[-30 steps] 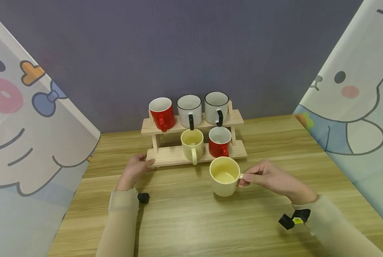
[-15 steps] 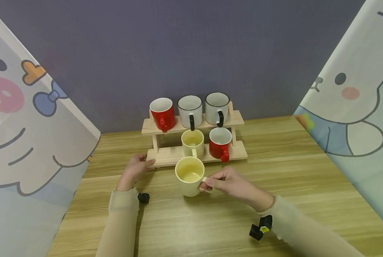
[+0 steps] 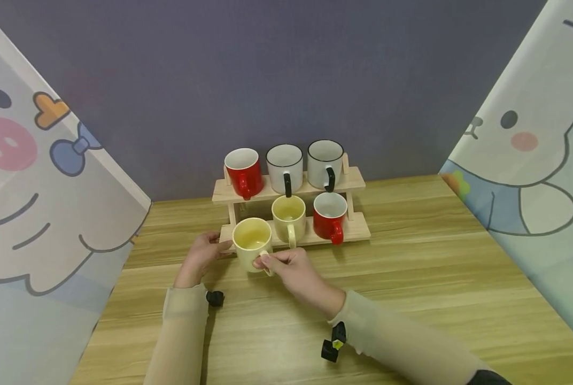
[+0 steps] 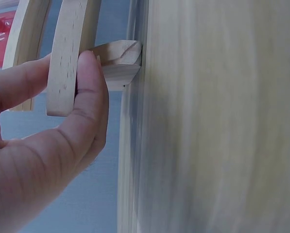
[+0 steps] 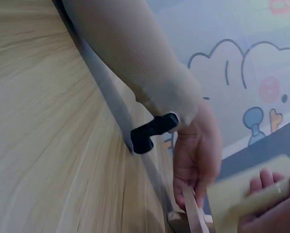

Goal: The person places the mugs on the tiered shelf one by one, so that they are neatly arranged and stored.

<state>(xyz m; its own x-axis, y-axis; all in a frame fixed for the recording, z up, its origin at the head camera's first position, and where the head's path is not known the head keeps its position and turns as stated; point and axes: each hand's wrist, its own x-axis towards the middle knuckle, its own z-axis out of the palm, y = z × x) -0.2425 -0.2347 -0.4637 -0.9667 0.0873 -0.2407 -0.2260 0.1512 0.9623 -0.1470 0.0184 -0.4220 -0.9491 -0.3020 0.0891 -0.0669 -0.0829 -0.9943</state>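
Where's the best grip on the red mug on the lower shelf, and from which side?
Take the red mug by its handle, coming from the front, the person's side. The handle points forward and slightly right over the lower shelf edge. A yellow mug stands close on its left and the upper shelf sits overhead, so top and left approaches look cramped.

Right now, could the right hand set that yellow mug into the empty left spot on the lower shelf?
Probably yes: the right hand holds the yellow mug right before the lower shelf's bare left end.
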